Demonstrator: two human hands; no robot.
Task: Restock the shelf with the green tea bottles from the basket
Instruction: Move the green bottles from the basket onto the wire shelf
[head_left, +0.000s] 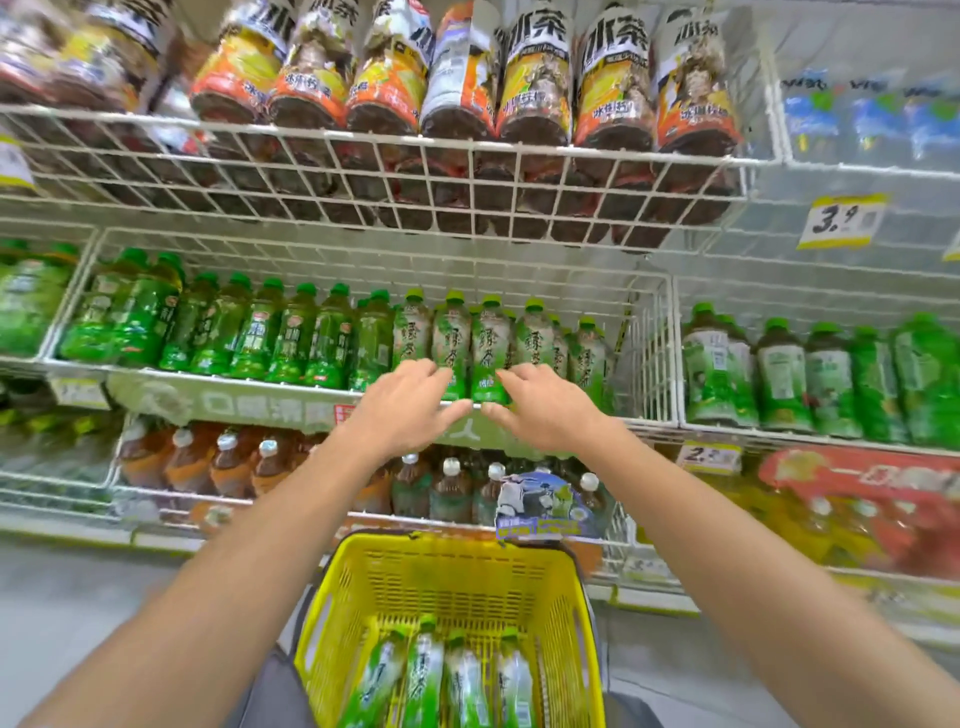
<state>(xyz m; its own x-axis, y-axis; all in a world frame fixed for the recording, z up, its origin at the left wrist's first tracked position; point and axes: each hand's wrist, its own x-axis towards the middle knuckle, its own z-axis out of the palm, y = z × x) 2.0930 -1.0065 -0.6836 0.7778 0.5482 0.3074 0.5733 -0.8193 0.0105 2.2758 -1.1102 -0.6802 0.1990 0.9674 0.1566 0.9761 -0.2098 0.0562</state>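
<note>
Four green tea bottles (447, 675) lie in basket (332, 597). Your left hand (410, 410) and right hand (540, 410), loose-fingered, gripping nothing, likely square front-row bottles (488, 343) at shelf (260, 400) edge. Next: reach down, grasp one.

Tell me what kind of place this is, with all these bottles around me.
Most likely a supermarket or convenience store drinks aisle. White wire shelves are packed with bottled drinks, a yellow price tag hangs on the shelf edge, and a yellow shopping basket holds green tea bottles.
</note>
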